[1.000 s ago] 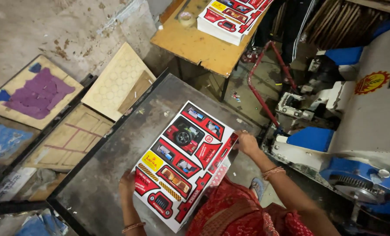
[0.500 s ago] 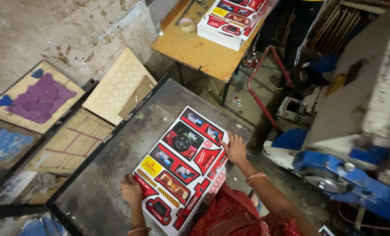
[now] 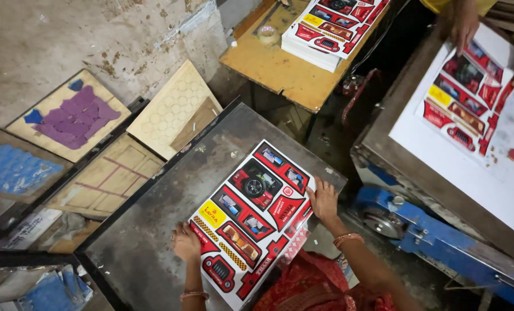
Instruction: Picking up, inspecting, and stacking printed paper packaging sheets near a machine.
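A person's left hand (image 3: 186, 243) and right hand (image 3: 322, 200) grip opposite edges of a stack of printed sheets (image 3: 248, 216), red with car pictures, lying on a dark metal table (image 3: 153, 230). The left fingers curl together over the stack's near-left edge; the right fingers lie close together, pressed flat on its right edge, thumb tucked against the side. The stack sits between the two hands, tilted diagonally across the table, its near corner hanging past the table edge over the person's red garment (image 3: 309, 285).

Just right of the right fingers stands a blue machine (image 3: 435, 239), its flat bed holding a white sheet (image 3: 470, 167) with another printed sheet (image 3: 467, 101) on top. Another person's hands (image 3: 464, 29) rest at that sheet's far edge.

Left of the left fingers, wooden die boards (image 3: 110, 175) lean on the concrete floor, one faced with purple foam (image 3: 75, 115), one with blue (image 3: 12, 170).

Well beyond both hands, a wooden bench (image 3: 274, 63) carries a second stack of sheets (image 3: 332, 26) and a tape roll (image 3: 267, 34).
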